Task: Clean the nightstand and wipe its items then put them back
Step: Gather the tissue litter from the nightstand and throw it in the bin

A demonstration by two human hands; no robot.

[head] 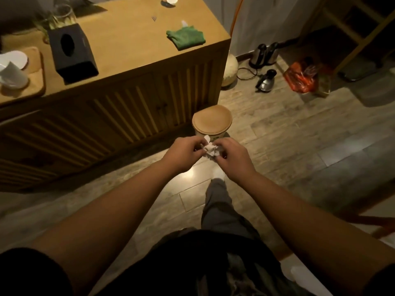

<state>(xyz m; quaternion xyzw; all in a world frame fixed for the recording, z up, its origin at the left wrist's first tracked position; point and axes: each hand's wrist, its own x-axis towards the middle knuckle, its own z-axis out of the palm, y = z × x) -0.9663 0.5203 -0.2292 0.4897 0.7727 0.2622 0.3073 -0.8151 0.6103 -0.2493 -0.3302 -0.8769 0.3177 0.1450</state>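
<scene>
Both my hands meet in mid-air above the floor, pinching a crumpled white tissue between them. My left hand grips it from the left, my right hand from the right. Just beyond the hands a small round bin with a tan lid stands on the floor against the wooden nightstand. On the nightstand top lie a folded green cloth, a black tissue box, a glass and a small white cup.
A wooden tray at the left holds a white mug and a white saucer. On the floor at the right stand kettles, an orange plastic bag and a round pale vase. My grey trouser leg reaches forward.
</scene>
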